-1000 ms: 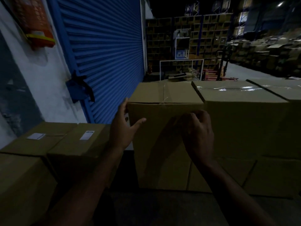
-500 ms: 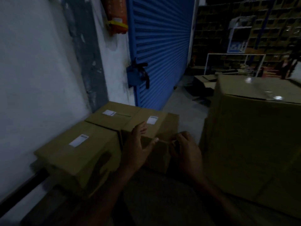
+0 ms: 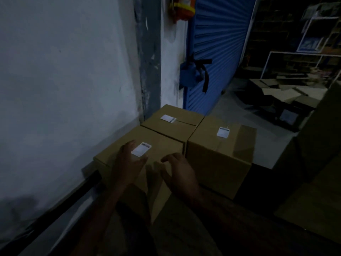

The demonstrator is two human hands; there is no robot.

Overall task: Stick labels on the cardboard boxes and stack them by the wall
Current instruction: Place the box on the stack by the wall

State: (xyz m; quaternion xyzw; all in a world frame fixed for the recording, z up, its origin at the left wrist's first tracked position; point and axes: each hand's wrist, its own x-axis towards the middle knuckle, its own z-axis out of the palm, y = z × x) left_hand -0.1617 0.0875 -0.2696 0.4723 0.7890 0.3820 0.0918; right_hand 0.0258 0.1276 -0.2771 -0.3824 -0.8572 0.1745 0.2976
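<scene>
Three brown cardboard boxes stand against the white wall (image 3: 64, 89), each with a white label on top: a near one (image 3: 166, 148), a far one (image 3: 177, 124) and a right one (image 3: 217, 152). A further cardboard box (image 3: 184, 235), dim and close to me, lies under my forearms. My left hand (image 3: 127, 163) has straight fingers and reaches over the near box beside its label (image 3: 141, 149). My right hand (image 3: 179, 170) has its fingers curled at the dim box's far edge. How each hand bears on that box is hard to make out.
A blue roller shutter (image 3: 217, 52) with a blue lock box (image 3: 190, 74) is behind the boxes. A tall stack of cardboard boxes (image 3: 317, 163) rises at the right. Flattened cartons (image 3: 280, 93) and shelving lie far right. A dark rail (image 3: 55, 209) runs along the wall's foot.
I have turned left from the tall stack towards the wall, both hands still on the box. The three labelled boxes now sit right in front of my hands.
</scene>
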